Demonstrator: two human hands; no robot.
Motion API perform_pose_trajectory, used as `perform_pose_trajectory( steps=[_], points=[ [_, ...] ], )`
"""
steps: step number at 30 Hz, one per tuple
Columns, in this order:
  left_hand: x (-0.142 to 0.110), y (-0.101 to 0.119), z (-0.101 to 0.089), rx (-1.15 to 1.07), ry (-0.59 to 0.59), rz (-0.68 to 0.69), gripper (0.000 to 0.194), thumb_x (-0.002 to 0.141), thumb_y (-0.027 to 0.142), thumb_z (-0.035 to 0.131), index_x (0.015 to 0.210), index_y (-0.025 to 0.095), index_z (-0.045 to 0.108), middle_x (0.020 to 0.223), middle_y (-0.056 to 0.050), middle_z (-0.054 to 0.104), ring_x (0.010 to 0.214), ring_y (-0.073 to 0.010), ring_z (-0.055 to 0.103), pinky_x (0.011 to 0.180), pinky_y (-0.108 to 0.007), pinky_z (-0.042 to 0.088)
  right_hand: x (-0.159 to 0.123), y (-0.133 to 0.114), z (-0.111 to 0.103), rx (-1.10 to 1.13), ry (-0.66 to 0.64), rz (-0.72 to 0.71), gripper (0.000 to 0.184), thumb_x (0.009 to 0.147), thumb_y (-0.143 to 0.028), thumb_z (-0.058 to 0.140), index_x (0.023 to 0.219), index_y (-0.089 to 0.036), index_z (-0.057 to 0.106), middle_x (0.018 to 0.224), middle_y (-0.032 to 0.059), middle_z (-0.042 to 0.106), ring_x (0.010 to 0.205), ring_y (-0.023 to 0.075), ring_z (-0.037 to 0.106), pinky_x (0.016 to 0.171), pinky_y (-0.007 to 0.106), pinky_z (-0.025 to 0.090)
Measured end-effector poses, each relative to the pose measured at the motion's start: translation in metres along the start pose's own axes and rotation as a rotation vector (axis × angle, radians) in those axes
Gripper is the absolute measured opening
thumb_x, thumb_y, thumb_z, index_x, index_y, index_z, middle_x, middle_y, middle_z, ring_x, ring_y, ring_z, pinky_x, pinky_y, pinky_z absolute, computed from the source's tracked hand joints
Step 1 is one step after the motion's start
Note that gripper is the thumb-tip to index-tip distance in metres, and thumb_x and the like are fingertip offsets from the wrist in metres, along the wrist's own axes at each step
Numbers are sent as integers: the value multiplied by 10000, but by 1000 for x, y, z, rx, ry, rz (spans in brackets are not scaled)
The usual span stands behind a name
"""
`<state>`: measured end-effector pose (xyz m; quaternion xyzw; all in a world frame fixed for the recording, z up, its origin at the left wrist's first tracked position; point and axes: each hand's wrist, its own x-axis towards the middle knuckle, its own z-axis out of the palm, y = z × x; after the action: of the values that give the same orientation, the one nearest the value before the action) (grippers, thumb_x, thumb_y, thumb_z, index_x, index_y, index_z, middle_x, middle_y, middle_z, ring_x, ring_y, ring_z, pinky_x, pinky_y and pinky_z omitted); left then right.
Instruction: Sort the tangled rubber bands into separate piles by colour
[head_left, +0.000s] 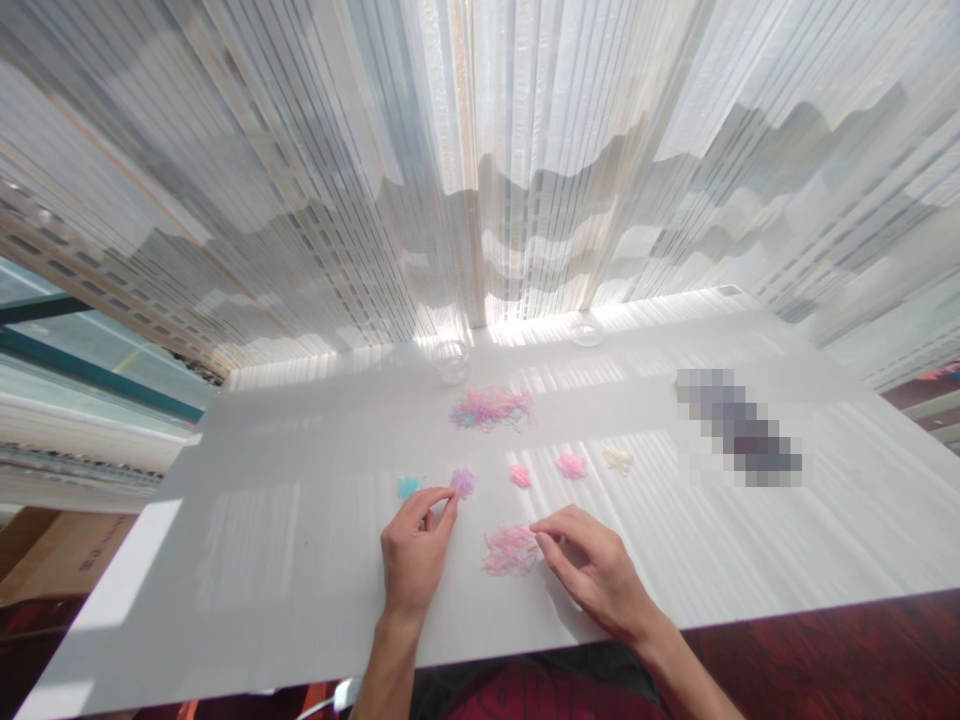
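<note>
My left hand is closed in a pinch, its fingertips at the edge of a small purple pile of thin strands. Anything between those fingertips is too small to make out. Just left of that pile lies a turquoise one. My right hand has thumb and forefinger pinched at the right edge of a loose mixed pink and purple pile; what they hold, if anything, I cannot see. Beyond the hands sit a coral-pink pile, a brighter pink pile and a cream pile.
A larger multicoloured heap of strands lies farther back on the white table. Behind it stand a clear round container and a clear lid-like disc. A pixelated dark object lies at right. Sheer striped curtains hang along the back edge.
</note>
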<state>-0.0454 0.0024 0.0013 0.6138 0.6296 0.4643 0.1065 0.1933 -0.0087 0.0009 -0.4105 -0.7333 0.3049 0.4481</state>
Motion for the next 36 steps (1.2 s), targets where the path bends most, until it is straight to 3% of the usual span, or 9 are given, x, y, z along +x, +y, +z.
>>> perform_pose_trajectory(
  steps=[18,26,36],
  points=[
    [1,2,-1,106,-21,41,150,935,309,662,854,223,755,811,-1,741,502,-98,496,544,-216,490,1,-1,0,-30,-8,2,134,1017,-196,569,978,-221,695,806,28,699,722,166,666,675,290,548],
    [2,2,3,201,-10,45,257,968,420,642,858,224,766,806,-16,748,494,-112,509,535,-234,462,2,-2,-2,-33,-5,4,161,1030,-234,553,974,-224,704,787,29,695,710,170,664,661,292,550],
    [-4,0,-3,166,-16,48,242,980,406,637,878,216,746,795,-9,722,493,-102,499,544,-223,483,1,0,0,-37,-14,2,147,1028,-215,553,981,-225,692,803,24,693,719,166,662,670,291,540]
  ],
)
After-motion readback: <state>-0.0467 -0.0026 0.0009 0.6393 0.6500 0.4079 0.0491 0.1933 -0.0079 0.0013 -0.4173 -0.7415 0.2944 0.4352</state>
